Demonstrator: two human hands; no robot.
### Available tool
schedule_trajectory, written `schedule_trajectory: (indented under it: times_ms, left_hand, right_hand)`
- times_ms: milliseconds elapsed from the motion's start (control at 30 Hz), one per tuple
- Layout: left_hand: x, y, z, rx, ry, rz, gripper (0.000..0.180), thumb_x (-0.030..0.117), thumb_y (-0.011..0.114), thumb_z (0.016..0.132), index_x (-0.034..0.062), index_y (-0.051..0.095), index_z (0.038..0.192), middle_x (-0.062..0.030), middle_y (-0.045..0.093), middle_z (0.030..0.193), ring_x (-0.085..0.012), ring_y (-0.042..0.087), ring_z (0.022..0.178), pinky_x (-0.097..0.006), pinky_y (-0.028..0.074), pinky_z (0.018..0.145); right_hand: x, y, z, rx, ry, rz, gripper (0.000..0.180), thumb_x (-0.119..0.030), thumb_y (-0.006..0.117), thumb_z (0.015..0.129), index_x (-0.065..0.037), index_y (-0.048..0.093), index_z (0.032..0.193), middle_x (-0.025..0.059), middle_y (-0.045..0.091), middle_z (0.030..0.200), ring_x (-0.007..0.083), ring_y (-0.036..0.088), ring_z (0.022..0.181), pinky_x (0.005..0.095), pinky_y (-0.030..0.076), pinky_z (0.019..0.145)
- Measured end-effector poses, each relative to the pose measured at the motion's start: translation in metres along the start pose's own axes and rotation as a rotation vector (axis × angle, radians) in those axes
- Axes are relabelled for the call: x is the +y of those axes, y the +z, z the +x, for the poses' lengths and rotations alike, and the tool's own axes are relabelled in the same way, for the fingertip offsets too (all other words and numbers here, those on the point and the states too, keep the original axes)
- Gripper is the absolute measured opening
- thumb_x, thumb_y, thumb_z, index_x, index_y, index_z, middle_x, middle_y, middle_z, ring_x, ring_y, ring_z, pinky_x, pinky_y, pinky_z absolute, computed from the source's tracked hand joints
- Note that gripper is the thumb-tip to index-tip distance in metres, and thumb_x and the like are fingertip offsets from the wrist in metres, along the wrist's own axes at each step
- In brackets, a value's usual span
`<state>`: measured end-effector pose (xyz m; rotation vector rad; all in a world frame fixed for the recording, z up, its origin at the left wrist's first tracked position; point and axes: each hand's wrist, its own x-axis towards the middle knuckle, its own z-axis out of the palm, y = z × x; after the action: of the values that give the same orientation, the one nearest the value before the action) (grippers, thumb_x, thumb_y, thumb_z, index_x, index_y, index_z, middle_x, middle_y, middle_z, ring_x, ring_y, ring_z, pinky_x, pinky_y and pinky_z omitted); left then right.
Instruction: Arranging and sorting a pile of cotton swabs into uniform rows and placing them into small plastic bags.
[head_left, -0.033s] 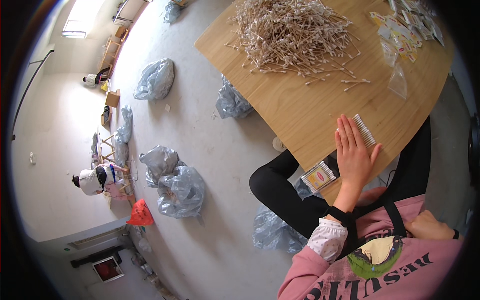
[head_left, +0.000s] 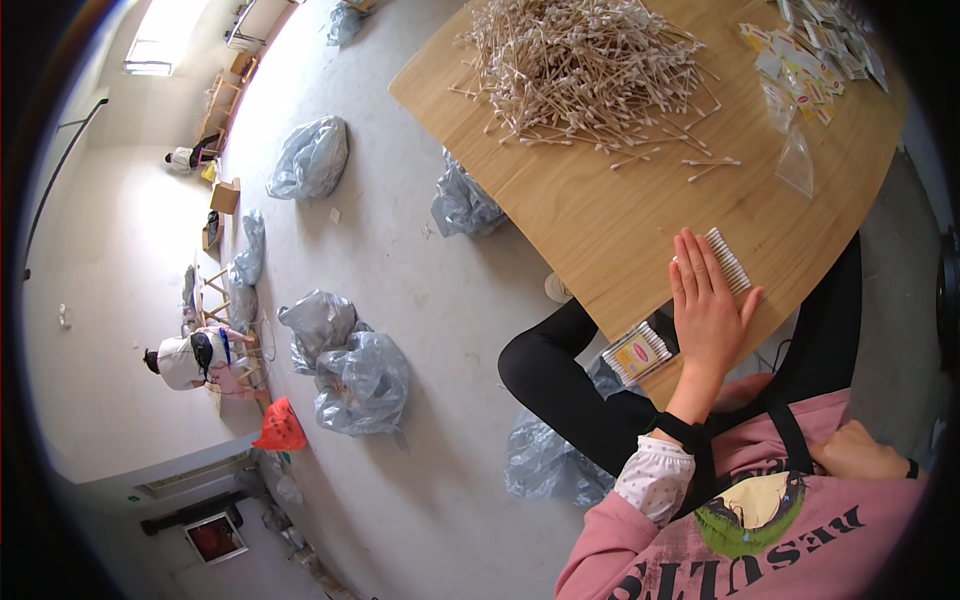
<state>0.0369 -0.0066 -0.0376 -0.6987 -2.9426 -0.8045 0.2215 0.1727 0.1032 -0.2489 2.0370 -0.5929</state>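
Observation:
My left hand lies flat near the table's front edge, palm down, fingers stretched. It covers the middle of a neat row of cotton swabs, whose white tips show beside the fingers. Left of the wrist, a clear pack of cotton swabs with a yellow label lies at the table edge, beside a dark flat thing partly under the hand. Off the table, my right hand rests against my pink top by the waist; its fingertips are hidden. A large loose heap of cotton swabs covers the far part of the table.
The wooden table also bears printed yellow cards and a small clear bag at far right. Grey plastic bags and a red bag stand on the floor at left. Two people are along the far-left wall.

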Motion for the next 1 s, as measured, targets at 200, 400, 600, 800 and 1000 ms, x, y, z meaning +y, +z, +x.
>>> schedule_trajectory:
  times_ms: [200,400,600,800,1000]
  left_hand:
    - [-0.001,-0.001,0.000,-0.007,0.003,0.021,0.101,0.061,0.055,0.093,-0.0146,0.025,0.151,-0.0306,0.020,0.162,-0.0397,0.017,0.153,-0.046,0.018,0.123]
    - [-0.001,-0.003,0.000,-0.002,-0.003,0.039,0.102,0.062,0.056,0.092,-0.0146,0.025,0.151,-0.0305,0.020,0.162,-0.0402,0.017,0.153,-0.046,0.017,0.123]
    - [0.001,-0.003,0.002,-0.049,0.012,0.036,0.105,0.064,0.058,0.090,-0.0144,0.023,0.152,-0.0305,0.021,0.161,-0.0384,0.017,0.153,-0.047,0.016,0.124]
    - [-0.008,-0.021,-0.004,-0.080,-0.041,0.166,0.107,0.063,0.061,0.089,-0.0128,0.023,0.153,-0.0292,0.023,0.161,-0.0380,0.016,0.154,-0.049,0.013,0.124]
    - [0.005,-0.031,-0.001,-0.118,-0.052,0.154,0.115,0.066,0.065,0.084,-0.0108,0.018,0.155,-0.0270,0.015,0.164,-0.0364,0.009,0.155,-0.050,0.005,0.124]
  right_hand:
    - [-0.002,-0.006,-0.003,0.012,-0.079,0.001,0.025,-0.028,0.068,0.077,-0.007,0.071,0.088,0.0188,0.068,0.073,0.0374,0.069,0.074,0.0499,0.051,0.069]
    - [0.002,0.005,-0.001,0.016,-0.130,0.009,0.025,-0.028,0.067,0.078,-0.006,0.071,0.089,0.0196,0.067,0.070,0.0380,0.069,0.070,0.0501,0.051,0.066]
    - [0.014,0.005,-0.001,0.028,-0.071,0.025,0.026,-0.027,0.066,0.078,-0.005,0.070,0.090,0.0205,0.066,0.067,0.0385,0.068,0.066,0.0502,0.051,0.064]
    - [0.017,-0.053,0.026,0.129,-0.083,0.202,0.023,-0.031,0.067,0.078,-0.014,0.069,0.094,0.0087,0.070,0.080,0.0278,0.070,0.074,0.0408,0.053,0.063]
    - [0.017,-0.088,0.084,1.042,-0.096,0.395,0.026,0.001,0.065,0.083,-0.003,0.063,0.108,0.0067,0.056,0.082,0.0176,0.057,0.070,0.0302,0.047,0.063]
